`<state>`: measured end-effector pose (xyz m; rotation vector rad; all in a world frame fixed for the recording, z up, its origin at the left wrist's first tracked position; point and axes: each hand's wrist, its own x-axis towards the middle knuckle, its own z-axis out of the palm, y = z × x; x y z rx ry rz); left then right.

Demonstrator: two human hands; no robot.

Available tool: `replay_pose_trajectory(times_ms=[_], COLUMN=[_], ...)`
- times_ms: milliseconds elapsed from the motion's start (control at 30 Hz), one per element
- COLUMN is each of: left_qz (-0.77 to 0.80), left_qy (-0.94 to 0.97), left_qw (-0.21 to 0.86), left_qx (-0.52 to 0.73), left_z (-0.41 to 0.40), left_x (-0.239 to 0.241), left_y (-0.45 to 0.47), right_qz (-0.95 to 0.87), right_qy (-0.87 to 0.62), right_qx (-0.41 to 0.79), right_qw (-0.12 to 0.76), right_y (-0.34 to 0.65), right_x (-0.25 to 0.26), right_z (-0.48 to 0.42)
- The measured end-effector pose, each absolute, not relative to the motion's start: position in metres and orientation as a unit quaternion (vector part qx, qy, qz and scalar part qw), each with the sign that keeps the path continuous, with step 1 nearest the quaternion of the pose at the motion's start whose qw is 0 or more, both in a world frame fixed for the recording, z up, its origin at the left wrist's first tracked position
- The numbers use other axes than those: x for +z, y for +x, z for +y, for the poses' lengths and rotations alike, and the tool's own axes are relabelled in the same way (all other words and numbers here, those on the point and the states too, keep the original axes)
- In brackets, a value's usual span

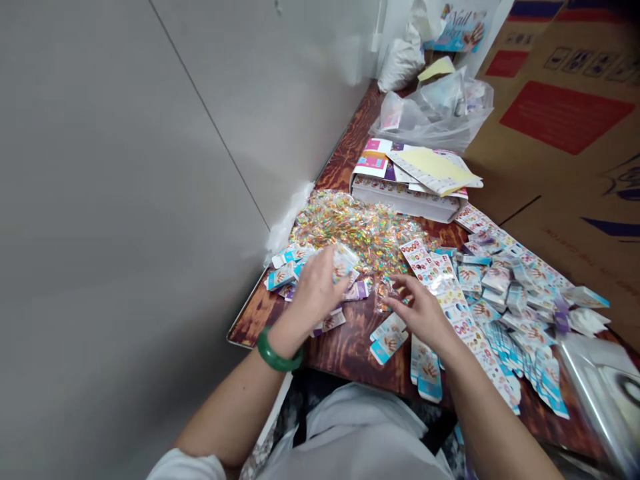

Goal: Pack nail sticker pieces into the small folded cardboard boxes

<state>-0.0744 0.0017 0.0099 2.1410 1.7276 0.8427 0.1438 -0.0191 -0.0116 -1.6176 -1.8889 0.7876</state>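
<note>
My left hand [319, 285], with a green bangle [280, 351] on the wrist, is closed at a small pile of printed cartons. A small white and blue carton [345, 259] shows just beyond its curled fingers, which are partly hidden. Across from it, my right hand [419, 308] has thumb and index finger around a small clear packet [383, 293] with coloured bits inside. Behind both hands lies a heap of clear packets [357, 227] with colourful pieces. Flat blue and white cartons [389, 343] lie on the table below my right hand.
Sticker sheets [457, 307] and a large spread of small cartons [515, 287] cover the right side. At the back stand a stack of printed sheets [407, 200] and a plastic bag [440, 110]. A grey wall [150, 200] borders the left, a big cardboard box [560, 167] the right.
</note>
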Motion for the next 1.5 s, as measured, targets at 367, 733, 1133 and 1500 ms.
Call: replay_pose_trajectory(times_ms=[367, 733, 1133, 1500], left_qz=[0.521, 0.543, 0.483, 0.488], left_qy=[0.803, 0.764, 0.774, 0.605], left_qw=[0.226, 0.293, 0.304, 0.464], left_qx=[0.179, 0.187, 0.274, 0.426], left_z=[-0.041, -0.068, -0.047, -0.012], left_x=[-0.021, -0.048, -0.035, -0.007], left_y=[-0.027, 0.008, -0.008, -0.023], right_qz=[-0.696, -0.563, -0.609, -0.472], right_qy=[-0.679, -0.619, -0.586, -0.524], right_qx=[0.233, 0.457, 0.437, 0.506], right_qw=[0.013, 0.303, 0.308, 0.497], right_y=[0.149, 0.155, 0.146, 0.119], right_x=[-0.054, -0.035, -0.010, -0.003], right_z=[-0.029, -0.023, -0.015, -0.017])
